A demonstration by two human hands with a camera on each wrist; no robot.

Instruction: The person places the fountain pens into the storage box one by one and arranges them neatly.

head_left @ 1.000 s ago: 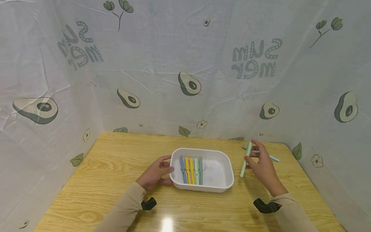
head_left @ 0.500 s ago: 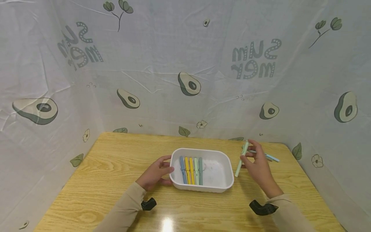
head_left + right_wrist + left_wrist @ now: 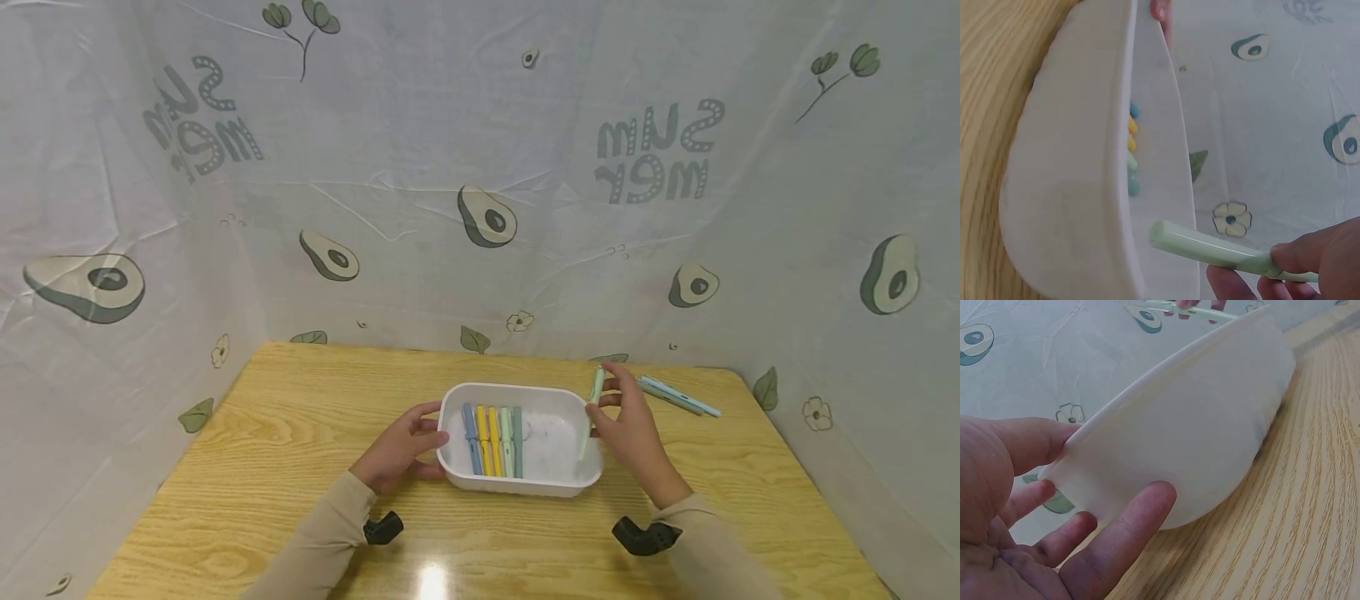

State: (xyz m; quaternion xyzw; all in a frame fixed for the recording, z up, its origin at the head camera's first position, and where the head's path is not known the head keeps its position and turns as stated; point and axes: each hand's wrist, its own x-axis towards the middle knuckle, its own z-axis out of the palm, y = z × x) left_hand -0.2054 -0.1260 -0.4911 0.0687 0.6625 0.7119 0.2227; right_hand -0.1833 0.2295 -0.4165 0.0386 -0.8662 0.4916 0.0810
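Observation:
My left hand (image 3: pixel 401 446) holds the left end of a white plastic tray (image 3: pixel 517 486); in the left wrist view the thumb hooks over the rim and the fingers lie along the outer wall. Between thumb and fingers my right hand (image 3: pixel 633 433) pinches a light green pen (image 3: pixel 1210 248), tilted over the tray's right end. Inside, at the left, a blue pen (image 3: pixel 472 437), two yellow pens (image 3: pixel 488 437), a pale green pen (image 3: pixel 507 442) and a grey-green pen (image 3: pixel 518 442) lie side by side.
On the wooden table (image 3: pixel 315 417), behind and right of my right hand, lie a light blue pen (image 3: pixel 686 397) and a dull green one (image 3: pixel 670 398), close together. A patterned white curtain (image 3: pixel 420 275) surrounds the table's back and sides.
My right hand has moved left with the light green pen, from beside the tray to over its right end. The loose pens behind show more fully. My left hand keeps its place.

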